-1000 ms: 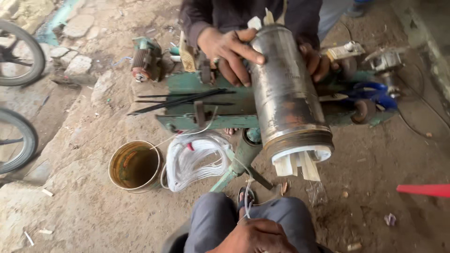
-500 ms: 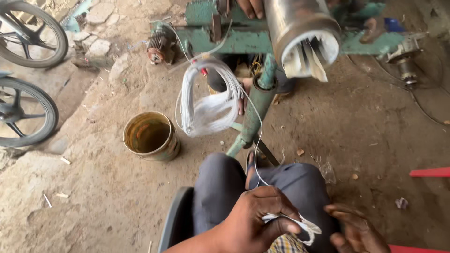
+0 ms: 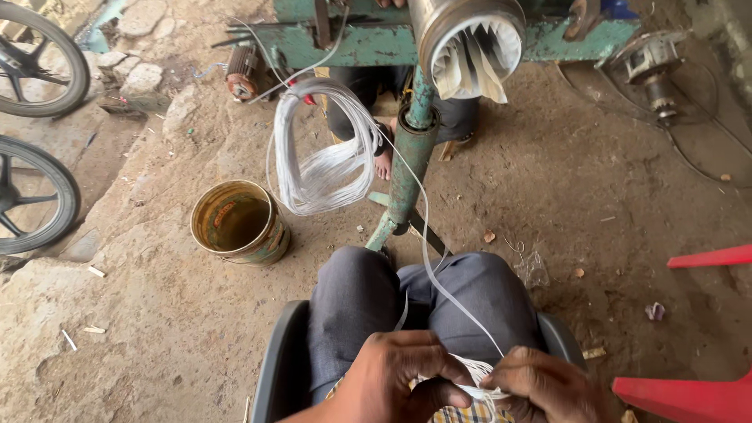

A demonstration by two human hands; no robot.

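My left hand [image 3: 399, 372] and my right hand [image 3: 544, 384] meet over my lap, both pinching a bundle of white wire strands [image 3: 462, 368]. One white strand [image 3: 427, 251] runs up from my hands to a hanging coil of white wire [image 3: 321, 157] looped off the green metal stand [image 3: 407, 164]. On top of the stand rests a large metal cylinder [image 3: 466, 31] with white paper strips sticking out of its open end. My grey-trousered knees [image 3: 423, 298] are below the strand.
A rusty open tin can [image 3: 239, 223] stands on the dirt left of my knees. Two bicycle wheels [image 3: 35, 196] lean at the left. Another person's foot [image 3: 382, 160] shows behind the stand. A small motor [image 3: 654, 66] lies at upper right; red plastic pieces [image 3: 697, 395] at lower right.
The view has tilted down from the stand toward my lap. My right hand has joined the left on the wire strands; earlier only the left held them.
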